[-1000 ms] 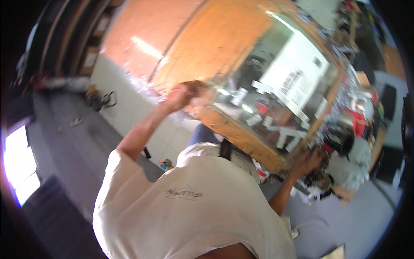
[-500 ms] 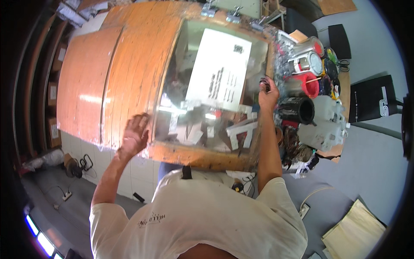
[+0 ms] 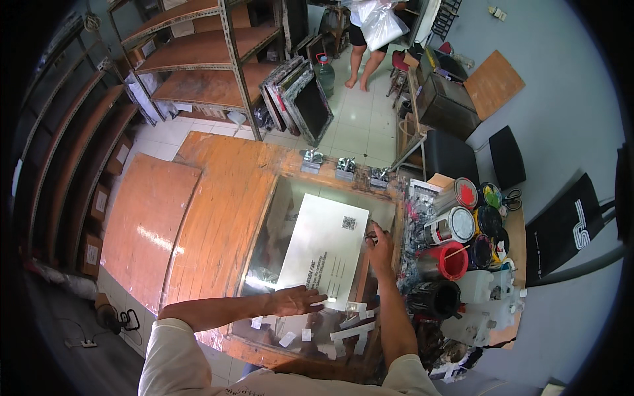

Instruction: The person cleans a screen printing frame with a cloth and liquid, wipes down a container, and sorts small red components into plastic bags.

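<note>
Left hand (image 3: pixel 295 301) lies flat, fingers spread, pressing on the near end of the white printed sheet (image 3: pixel 325 252). Right hand (image 3: pixel 380 244) sits at the sheet's right edge, fingers curled at that edge; whether it pinches the sheet or only touches it, I cannot tell. The two hands are apart, one at the near end, one at the right side.

The sheet lies lengthwise on the glass panel (image 3: pixel 277 231) set into the wooden counter (image 3: pixel 221 204), toward the panel's right side. Small white tape strips (image 3: pixel 347 332) are scattered on the glass by the counter's near edge, just below the sheet.

Along the counter's far edge, three metal clamps (image 3: pixel 343 168) stand in a row. At the right end, a crowd of paint cans (image 3: pixel 472 228) with open lids, red, green and dark, plus a red tub (image 3: pixel 452 261) and white plastic jugs (image 3: pixel 485 290).

Beyond the counter, wooden shelving (image 3: pixel 198 59), framed screens (image 3: pixel 300 99) leaning against it, and a person (image 3: pixel 370 33) standing on the tiled floor (image 3: pixel 360 119) with a clear plastic bag.
</note>
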